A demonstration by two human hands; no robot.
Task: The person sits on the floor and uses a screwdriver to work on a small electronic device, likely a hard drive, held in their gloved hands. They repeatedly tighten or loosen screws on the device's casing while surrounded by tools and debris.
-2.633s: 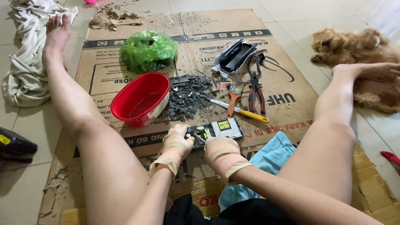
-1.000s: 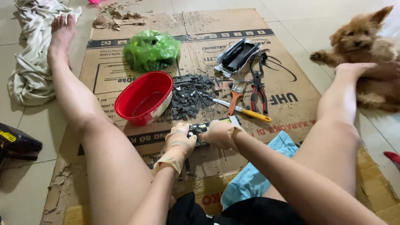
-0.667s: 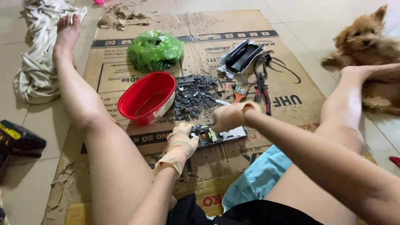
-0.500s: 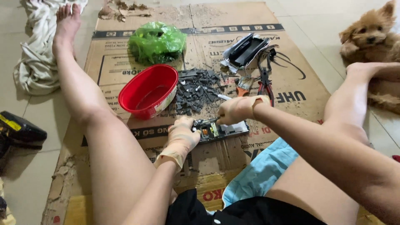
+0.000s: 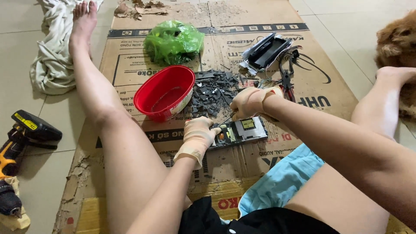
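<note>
A person sits on flattened cardboard with legs spread, both hands in pale gloves. The circuit board lies flat in the middle of the frame, its long axis running left to right with a slight rise toward the right.

The left hand presses down on the board's left end, fingers curled over the edge, pinning it to the cardboard. The right hand sits just above and beyond the board, closed around a thin tool that slants down and left, its tip meeting the board near the left end, close beside the left hand's fingers. So the working spot lies below and left of the right hand, right next to the hand that pins the board.

Behind the board, a heap of dark broken pieces sits beside a red bowl. A green bag lies further up, pliers to the upper right, a drill at the left edge.
</note>
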